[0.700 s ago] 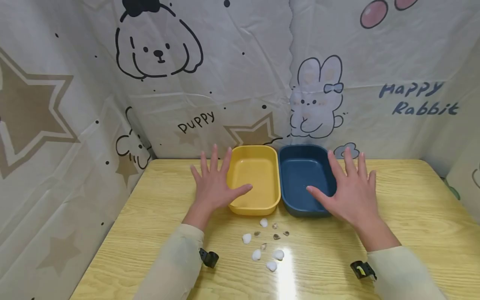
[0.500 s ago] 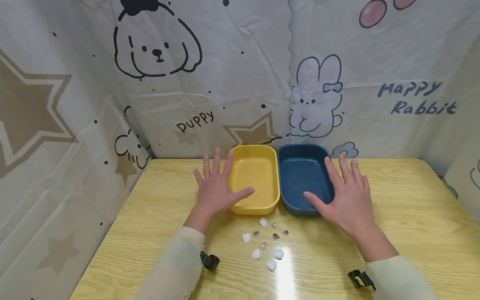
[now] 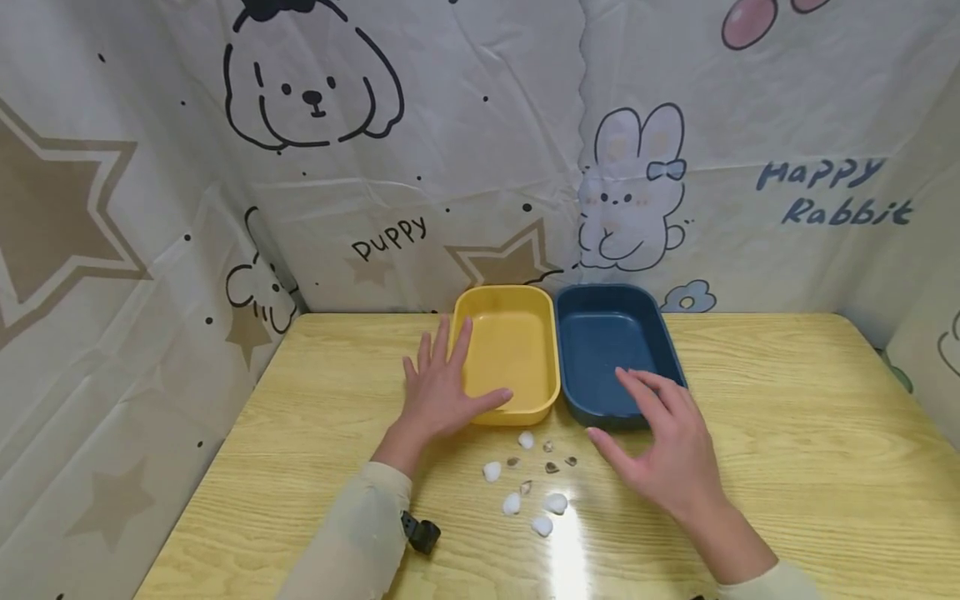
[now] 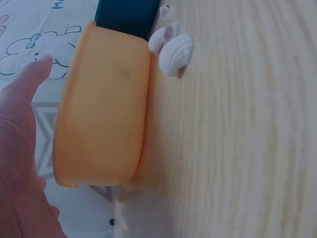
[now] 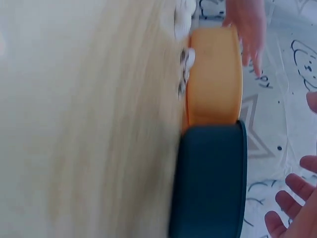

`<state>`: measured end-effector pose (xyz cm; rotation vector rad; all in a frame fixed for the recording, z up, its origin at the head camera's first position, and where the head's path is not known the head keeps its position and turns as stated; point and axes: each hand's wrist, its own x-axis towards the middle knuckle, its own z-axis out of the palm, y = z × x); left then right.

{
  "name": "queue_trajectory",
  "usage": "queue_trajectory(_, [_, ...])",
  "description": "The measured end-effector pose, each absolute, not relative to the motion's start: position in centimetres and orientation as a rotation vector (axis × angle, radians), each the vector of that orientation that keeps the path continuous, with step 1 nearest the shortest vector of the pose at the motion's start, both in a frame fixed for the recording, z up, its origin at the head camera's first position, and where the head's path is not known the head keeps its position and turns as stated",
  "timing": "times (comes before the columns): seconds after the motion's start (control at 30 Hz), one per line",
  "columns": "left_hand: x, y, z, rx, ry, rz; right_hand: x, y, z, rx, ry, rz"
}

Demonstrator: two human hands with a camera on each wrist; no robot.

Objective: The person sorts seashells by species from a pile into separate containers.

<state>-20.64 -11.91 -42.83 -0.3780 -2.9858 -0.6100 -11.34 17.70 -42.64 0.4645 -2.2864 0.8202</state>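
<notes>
A yellow tray (image 3: 510,358) and a dark blue tray (image 3: 607,350) stand side by side at the back of the table. Over the yellow tray's left side is my left hand (image 3: 441,396), its fingers spread and thumb above the tray; it holds nothing. My right hand (image 3: 671,446) hovers at the blue tray's front right corner, fingers bent loosely, thumb apart, nothing between them. In front of the trays lie several white shells (image 3: 555,503) and several small brownish shells (image 3: 552,467). The left wrist view shows a ribbed white shell (image 4: 176,54) near the yellow tray.
The wooden table (image 3: 795,433) meets a printed cloth (image 3: 480,150) hanging behind it and along the left side. A small black device (image 3: 422,533) is strapped at the left sleeve.
My right hand has come back toward the front from beside the blue tray, its fingers drawing closer together. The left hand has shifted slightly right and nearer. Trays and shells stay put.
</notes>
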Motion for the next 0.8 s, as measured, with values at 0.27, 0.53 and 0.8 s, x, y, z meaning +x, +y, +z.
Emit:
queue_trajectory(0.27, [-20.6, -12.1, -43.6, -0.384, -2.986, -0.693, -9.5, 16.1, -43.6, 0.409, -2.294, 1.087])
queue_trajectory(0.53, [-20.7, -12.3, -44.2, -0.381, -3.001, -0.733, -8.8, 14.7, -45.1, 0.332, -2.295, 1.314])
queue_trajectory(0.8, [-20.9, -12.5, -44.8, -0.382, -2.998, -0.754, -8.7, 14.1, -47.2, 0.301, -2.362, 1.497])
